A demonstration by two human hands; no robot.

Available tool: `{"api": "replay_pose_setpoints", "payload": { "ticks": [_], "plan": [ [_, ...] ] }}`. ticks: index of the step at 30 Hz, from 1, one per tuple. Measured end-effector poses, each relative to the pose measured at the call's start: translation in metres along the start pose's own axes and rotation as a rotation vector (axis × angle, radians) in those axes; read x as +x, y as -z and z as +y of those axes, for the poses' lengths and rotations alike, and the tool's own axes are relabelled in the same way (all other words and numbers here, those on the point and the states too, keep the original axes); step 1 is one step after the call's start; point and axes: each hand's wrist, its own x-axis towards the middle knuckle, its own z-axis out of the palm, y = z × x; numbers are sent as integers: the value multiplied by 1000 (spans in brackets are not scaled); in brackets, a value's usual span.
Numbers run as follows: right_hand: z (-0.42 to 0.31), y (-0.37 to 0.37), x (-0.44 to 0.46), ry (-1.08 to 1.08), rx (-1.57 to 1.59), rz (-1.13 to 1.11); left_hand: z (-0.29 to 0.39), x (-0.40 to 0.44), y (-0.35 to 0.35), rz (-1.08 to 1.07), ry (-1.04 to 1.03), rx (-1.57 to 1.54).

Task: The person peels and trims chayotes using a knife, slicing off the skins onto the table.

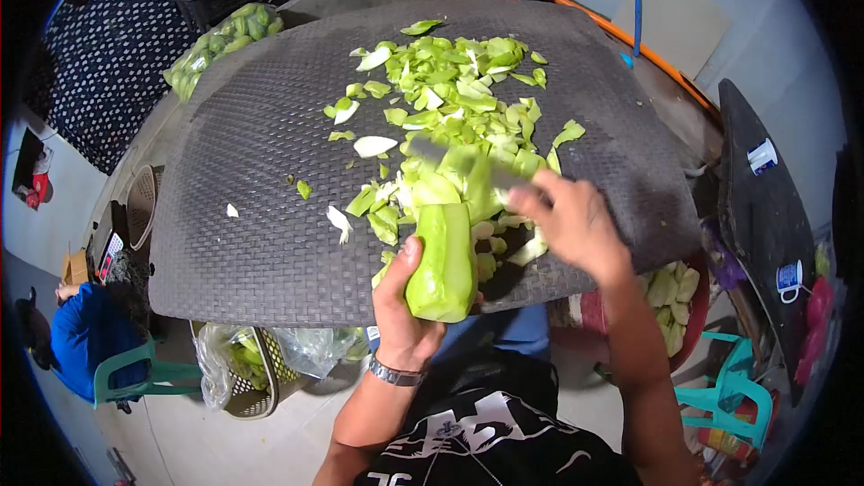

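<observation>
My left hand (405, 306), with a metal-banded watch (397, 373) at the wrist, is wrapped round a long, partly peeled green vegetable (441, 261) at the table's near edge. Its kind is not clear. In my right hand (576, 220) is a knife (490, 169), its blade blurred by motion and pointing left, just beyond the vegetable's far end. Green and whitish peelings (468, 90) lie heaped over the middle of the dark woven-pattern table (243, 216), some right beside both hands.
A bag of green vegetables (225, 43) stands past the table's far left. Below the near edge are a lattice basket (283, 362) with bagged produce and a red tub (696, 315) of pale peeled pieces. A person in blue (90, 342) sits left; a green chair (733, 387) stands right.
</observation>
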Motion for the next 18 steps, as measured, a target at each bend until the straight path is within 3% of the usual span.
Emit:
{"api": "replay_pose_setpoints", "payload": {
  "ticks": [2, 4, 6, 10, 11, 12, 16, 17, 18],
  "plan": [
    [29, 6, 19, -106, 40, -4, 6, 3, 3, -30, 20, -88],
    [27, 22, 19, -345, 499, -307, 14, 6, -4, 29, 43, -230],
    [35, 25, 14, -453, 1066, -525, 16, 19, 3, 16, 26, -292],
    [9, -5, -5, -178, 1985, -541, 21, 34, -2, 40, -71, -194],
    [3, -13, -10, -343, 2144, -532, 26, 36, -3, 12, -52, -186],
    [0, -16, -12, -506, 2313, -658, 29, 38, -4, -16, -32, -177],
    [-14, -4, -22, -153, 2281, -900, 40, 39, -7, -48, -42, -1],
    [-22, 5, -20, -222, 2255, -869, 42, 42, -6, -47, -22, -19],
    [-24, 6, -15, -226, 2049, -693, 44, 49, -6, -48, 0, -37]
  ]
}}
